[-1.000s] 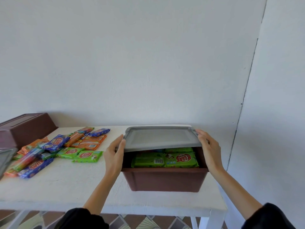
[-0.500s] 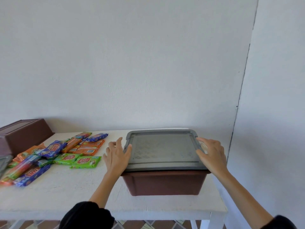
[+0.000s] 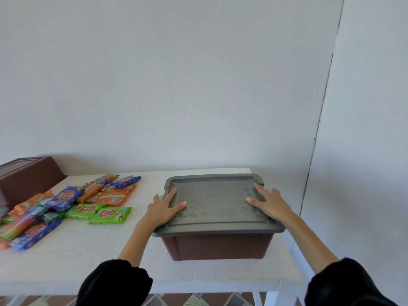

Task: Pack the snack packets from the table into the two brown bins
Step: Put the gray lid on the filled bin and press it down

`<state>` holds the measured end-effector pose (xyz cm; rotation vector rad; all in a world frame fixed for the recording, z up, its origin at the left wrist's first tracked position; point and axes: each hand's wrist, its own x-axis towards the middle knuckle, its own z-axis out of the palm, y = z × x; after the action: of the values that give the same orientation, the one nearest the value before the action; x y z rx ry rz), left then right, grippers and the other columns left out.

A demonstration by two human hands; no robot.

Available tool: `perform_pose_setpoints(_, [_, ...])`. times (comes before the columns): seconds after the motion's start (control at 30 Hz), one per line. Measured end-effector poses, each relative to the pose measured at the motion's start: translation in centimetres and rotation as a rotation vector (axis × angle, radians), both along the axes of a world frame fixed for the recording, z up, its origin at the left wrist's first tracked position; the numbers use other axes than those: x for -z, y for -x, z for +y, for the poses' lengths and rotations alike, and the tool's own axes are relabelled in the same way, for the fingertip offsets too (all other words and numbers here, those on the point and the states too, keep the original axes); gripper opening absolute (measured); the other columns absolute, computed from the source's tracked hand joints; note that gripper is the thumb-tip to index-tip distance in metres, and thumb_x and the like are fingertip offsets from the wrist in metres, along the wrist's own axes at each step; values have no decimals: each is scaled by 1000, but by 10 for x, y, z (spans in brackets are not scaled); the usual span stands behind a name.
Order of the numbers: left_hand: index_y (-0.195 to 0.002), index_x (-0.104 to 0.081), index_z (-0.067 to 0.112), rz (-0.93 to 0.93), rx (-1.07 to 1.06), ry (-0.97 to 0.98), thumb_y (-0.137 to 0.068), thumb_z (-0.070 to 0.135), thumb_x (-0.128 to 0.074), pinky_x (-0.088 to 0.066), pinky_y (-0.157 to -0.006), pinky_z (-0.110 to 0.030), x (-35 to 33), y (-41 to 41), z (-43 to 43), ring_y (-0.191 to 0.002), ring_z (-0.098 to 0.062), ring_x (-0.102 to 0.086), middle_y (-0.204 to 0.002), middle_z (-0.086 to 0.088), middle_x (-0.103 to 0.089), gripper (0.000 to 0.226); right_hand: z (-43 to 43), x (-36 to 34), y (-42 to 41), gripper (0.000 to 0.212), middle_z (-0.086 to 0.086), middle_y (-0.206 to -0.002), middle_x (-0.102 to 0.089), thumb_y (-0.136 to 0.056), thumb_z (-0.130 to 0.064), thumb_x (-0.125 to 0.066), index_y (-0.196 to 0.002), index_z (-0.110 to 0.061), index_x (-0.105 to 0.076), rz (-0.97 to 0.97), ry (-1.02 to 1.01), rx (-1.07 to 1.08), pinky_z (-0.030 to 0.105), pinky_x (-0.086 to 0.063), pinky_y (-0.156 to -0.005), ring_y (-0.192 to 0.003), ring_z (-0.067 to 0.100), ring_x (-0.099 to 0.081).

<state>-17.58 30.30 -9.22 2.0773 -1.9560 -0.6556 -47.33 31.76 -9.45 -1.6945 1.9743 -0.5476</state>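
Far out to the left of my left hand stands the second brown bin. Between it and that hand, the snack packets lie heaped on the white table. My left hand rests flat, fingers straight and spread, on the left edge of the grey lid, which covers the brown bin below. My right hand presses flat, fingers apart, on the lid's right side.

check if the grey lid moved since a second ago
Yes. The grey lid came down onto the brown bin: its front edge was raised off the rim, and now it lies flat, covering the bin.
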Motion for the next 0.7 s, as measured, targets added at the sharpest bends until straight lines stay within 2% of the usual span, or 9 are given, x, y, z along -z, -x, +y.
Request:
perform_pose_setpoints(0.07, [-146,-3,42,47,-17,-14,-86,65,-39,-22,-114,-47,0,0,2,-136,-41,-25,-151,-19,-11,74,4,0,-1,75,13,-147,-28,-87,-52,-51,-148,-35,-11,-55,12,10,43,-35,-107,-135,30,-32])
perform_pose_setpoints(0.17, [-146,14,37,137,-46,-39,-82,64,-49,-26,-113,-46,-6,0,1,-134,-41,-29,-147,-26,-18,94,4,-3,-1,82,13,-142,-41,-86,-49,-56,-148,-35,-5,-92,39,16,46,-41,-102,-130,31,-40])
perform_pose_setpoints(0.23, [-145,21,29,207,-90,-44,-76,60,-60,-29,-112,-47,-10,0,-1,-136,-39,-29,-149,-25,-22,110,5,-5,-4,83,15,-139,-44,-86,-47,-57,-148,-34,-3,-70,46,25,45,-44,-98,-125,32,-44])
perform_pose_setpoints(0.3, [-146,19,22,220,-124,-16,-73,58,-65,-33,-110,-47,-13,3,0,-133,-37,-34,-149,-24,-25,116,5,-7,-8,81,18,-136,-42,-87,-45,-56,-148,-33,-3,-7,67,33,42,-45,-96,-121,33,-46])
perform_pose_setpoints(0.4, [-148,11,18,116,-145,100,-77,56,-62,-37,-103,-43,-11,11,6,-128,-38,-40,-145,-25,-28,108,9,-8,-20,74,23,-144,-28,-92,-47,-46,-148,-32,1,155,117,41,43,-40,-97,-130,35,-36])
perform_pose_setpoints(0.53, [-149,5,13,-55,-155,242,-84,59,-49,-37,-101,-44,-4,19,13,-128,-38,-37,-141,-23,-33,96,12,-4,-42,66,26,-154,0,-94,-58,-20,-148,-32,9,384,82,-15,53,-23,-110,-143,39,-5])
perform_pose_setpoints(0.6, [-148,4,12,-114,-146,283,-86,58,-47,-36,-101,-41,-3,21,13,-127,-36,-39,-141,-22,-34,92,12,-5,-48,66,28,-153,7,-93,-60,-14,-148,-31,10,447,50,-24,55,-14,-112,-144,39,3])
perform_pose_setpoints(0.7, [-148,3,12,-226,-133,336,-90,54,-43,-34,-105,-38,-2,30,14,-127,-34,-39,-141,-21,-34,85,13,-4,-49,70,28,-153,12,-90,-64,-10,-148,-30,9,490,32,-35,56,-11,-113,-144,38,7])
